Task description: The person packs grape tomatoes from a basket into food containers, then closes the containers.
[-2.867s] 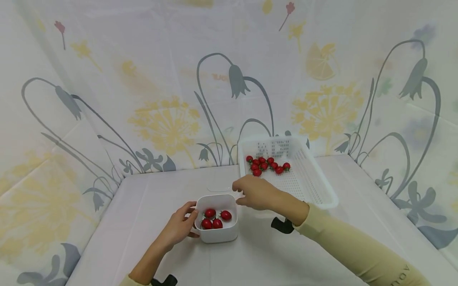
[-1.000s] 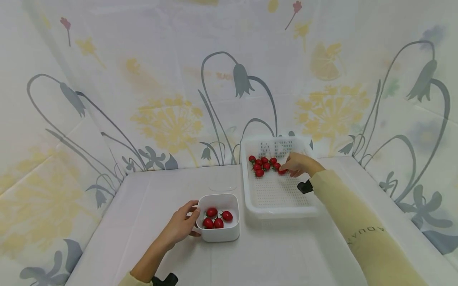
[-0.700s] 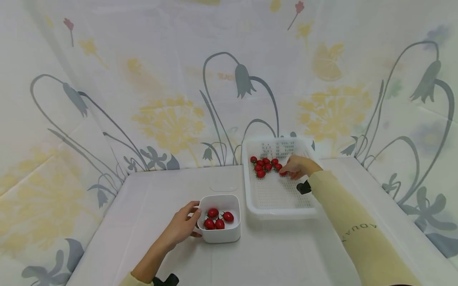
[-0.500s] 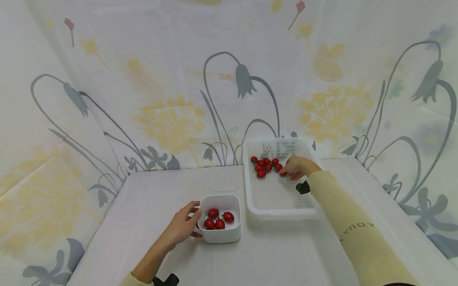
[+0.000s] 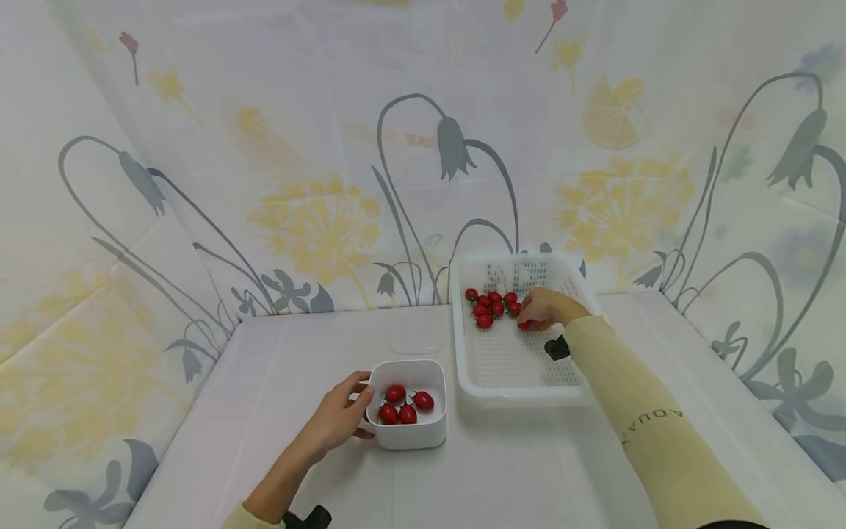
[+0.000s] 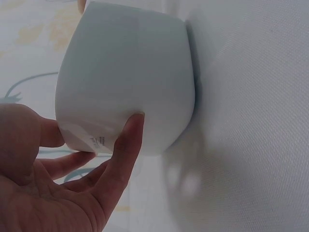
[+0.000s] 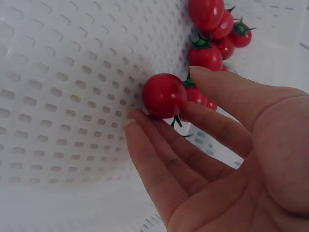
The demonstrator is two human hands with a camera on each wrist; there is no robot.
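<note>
In the head view my left hand (image 5: 337, 415) holds the near left corner of a small white square box (image 5: 423, 438). In the left wrist view its fingers (image 6: 129, 137) spread over the box wall. Several red cherry tomatoes (image 5: 407, 414) lie inside. My right hand (image 5: 547, 308) reaches into a white perforated basket (image 5: 465, 367), at the right end of a cluster of cherry tomatoes (image 5: 497, 308). In the right wrist view, its fingertips lie around and touch one cherry tomato (image 7: 164, 95) with a green stem. The thumb stands apart from that tomato.
A white cloth (image 5: 297, 360) covers the table. Behind it hangs a white curtain (image 5: 304, 88) with grey and yellow flowers. A faint clear outline (image 5: 415, 344) lies behind the box. The basket stands right of and beyond the box.
My right hand has gone from above the box's right rim to the tomatoes in the basket. Over the last second it has barely moved. My left hand stays at the box.
</note>
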